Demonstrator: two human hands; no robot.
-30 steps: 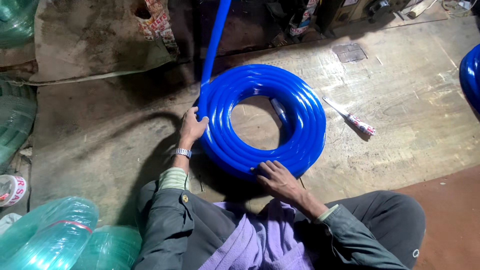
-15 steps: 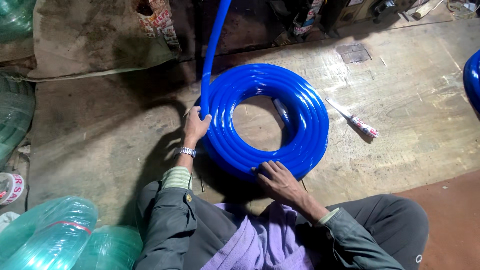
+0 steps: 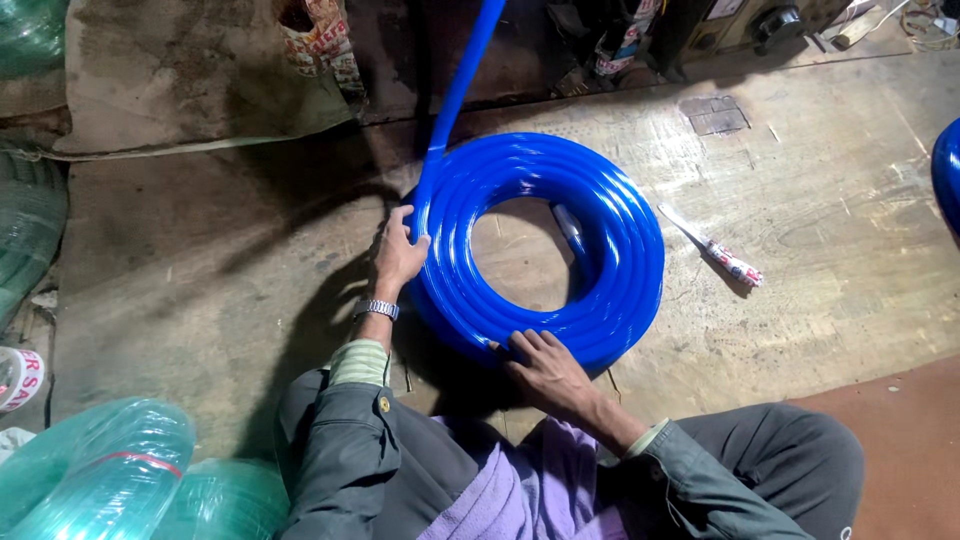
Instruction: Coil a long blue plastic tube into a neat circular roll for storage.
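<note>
1. Blue hose coil: flat on the wooden floor, directly under both sets of fingers; one free length rises from its left edge, past the left fingertips.
2. Left hand: fingers curled narrowly around the coil's outer left edge, gripping the hose where the free length leaves it.
3. Right hand: fingers spread wide, pressed flat on the coil's near rim.
4. Wristwatch: on the left wrist, just behind the fingers.
5. Small tube: beyond the right fingers, just outside the coil.
6. Green hose bundles: well behind the left fingers.
</note>
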